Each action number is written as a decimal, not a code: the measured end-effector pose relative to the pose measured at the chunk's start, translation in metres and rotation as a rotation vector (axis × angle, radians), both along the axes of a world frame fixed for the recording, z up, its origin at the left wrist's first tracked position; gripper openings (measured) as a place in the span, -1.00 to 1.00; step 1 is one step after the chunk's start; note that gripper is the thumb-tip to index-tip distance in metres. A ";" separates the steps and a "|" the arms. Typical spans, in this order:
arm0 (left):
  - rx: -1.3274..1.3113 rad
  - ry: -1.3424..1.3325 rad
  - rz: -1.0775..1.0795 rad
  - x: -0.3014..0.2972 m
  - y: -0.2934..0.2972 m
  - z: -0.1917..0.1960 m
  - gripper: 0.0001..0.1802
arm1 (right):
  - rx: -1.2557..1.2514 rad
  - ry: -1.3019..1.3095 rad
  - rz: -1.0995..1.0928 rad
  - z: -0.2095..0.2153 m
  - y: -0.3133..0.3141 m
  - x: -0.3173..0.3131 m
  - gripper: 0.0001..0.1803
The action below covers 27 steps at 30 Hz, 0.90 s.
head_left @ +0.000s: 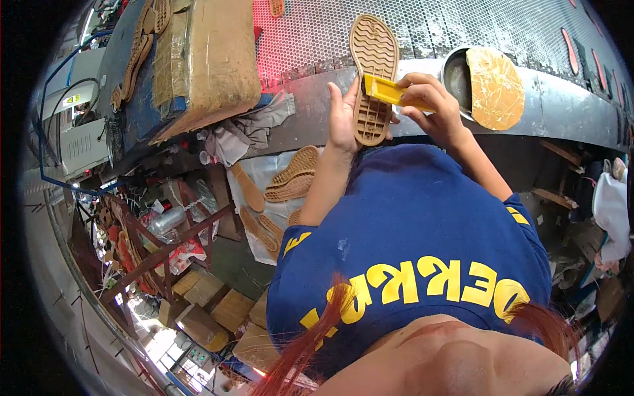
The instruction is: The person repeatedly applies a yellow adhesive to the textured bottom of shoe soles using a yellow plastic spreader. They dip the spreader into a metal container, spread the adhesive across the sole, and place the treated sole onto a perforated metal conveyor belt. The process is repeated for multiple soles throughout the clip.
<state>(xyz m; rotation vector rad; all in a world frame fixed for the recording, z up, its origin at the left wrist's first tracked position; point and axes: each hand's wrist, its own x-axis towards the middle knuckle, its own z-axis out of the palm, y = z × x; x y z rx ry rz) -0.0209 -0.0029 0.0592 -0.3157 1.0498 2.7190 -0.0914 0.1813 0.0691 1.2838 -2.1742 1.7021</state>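
A tan rubber shoe sole [375, 41] stands out in front of me, toe end away, its wavy and gridded tread facing up. My left hand [343, 124] grips it along the left edge, thumb up beside it and the other fingers mostly hidden underneath. Pinched in my right hand [436, 105] is a flat yellow tool [384, 90], lying across the middle of the sole. Whether it has bristles or a blade I cannot tell. Right of that hand sits a round metal pot [456, 74], partly covered by a scuffed tan board [496, 89].
Beyond the metal ledge [304, 111] runs a perforated mesh belt [310, 33], with red-edged pieces at far right. A taped cardboard box [221, 56] stands at left, soles on top of it. More soles [290, 175] rest on a white sheet [239, 198] by my left elbow.
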 end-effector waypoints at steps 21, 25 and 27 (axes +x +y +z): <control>0.490 -0.214 0.013 -0.013 -0.025 0.001 0.15 | -0.008 -0.209 0.533 0.016 0.004 -0.014 -0.80; 0.317 -0.223 -0.135 -0.011 -0.023 0.006 0.17 | -0.047 -0.256 0.675 0.014 0.002 -0.037 -0.79; 0.278 -0.150 -0.235 -0.009 -0.021 0.003 0.18 | -0.003 -0.520 0.808 0.016 0.006 -0.045 -0.85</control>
